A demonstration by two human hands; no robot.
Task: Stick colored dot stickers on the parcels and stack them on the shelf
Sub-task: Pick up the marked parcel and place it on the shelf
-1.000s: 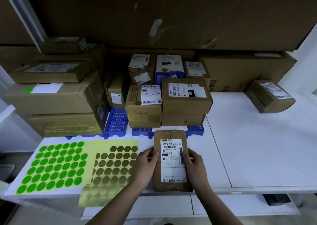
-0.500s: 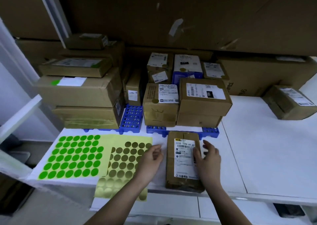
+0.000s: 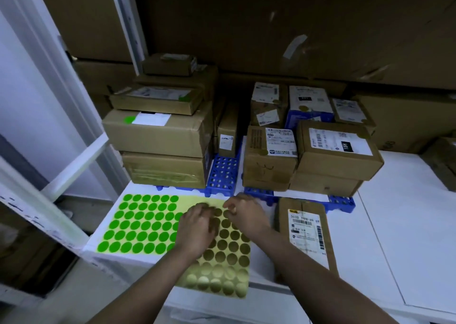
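Note:
A flat brown parcel (image 3: pixel 307 234) with a white label lies on the white table, to the right of my hands and untouched. The gold dot sticker sheet (image 3: pixel 227 262) lies left of it, hanging over the front edge. My left hand (image 3: pixel 197 227) rests on the sheet's upper left part with its fingers spread flat. My right hand (image 3: pixel 245 213) hovers at the sheet's top edge, fingertips curled down onto the top row of dots. Whether it pinches a sticker is blurred. A green dot sticker sheet (image 3: pixel 140 225) lies further left.
Stacked cardboard boxes (image 3: pixel 158 133) stand at the back left, smaller labelled parcels (image 3: pixel 335 150) at the back middle on blue racks (image 3: pixel 224 173). A white shelf frame (image 3: pixel 74 165) rises on the left. The bare table top (image 3: pixel 399 225) extends right of the parcel.
Both hands let go of the flat parcel and moved left onto the gold sticker sheet. The view swung left and closer.

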